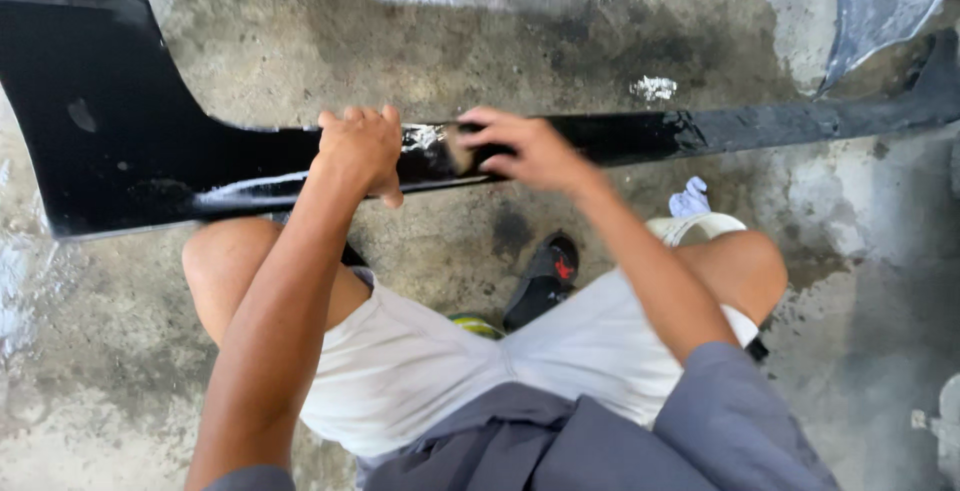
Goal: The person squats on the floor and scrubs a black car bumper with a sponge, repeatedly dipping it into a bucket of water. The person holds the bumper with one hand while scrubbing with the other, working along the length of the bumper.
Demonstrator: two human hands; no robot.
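You are crouched on the wet concrete floor (pixel 300 41). A long black car panel (pixel 110 141) lies on the floor in front of your knees. It is wide at the left and runs thin and narrow to the right.

Your left hand (pixel 362 151) is curled over the near edge of the panel, fingers (pixel 355 119) bent tight on it to hold it down. Your right hand (pixel 525 151) presses a small pad (pixel 460 151) onto the top of the thin part, fingers wrapped around the pad.

The panel looks shiny and wet, so it is likely slippery. It seems stiff, but the thin part could bend. Hold it by its edge, close to where you rub.

A black sandal (pixel 545 276) is on the floor between your knees.
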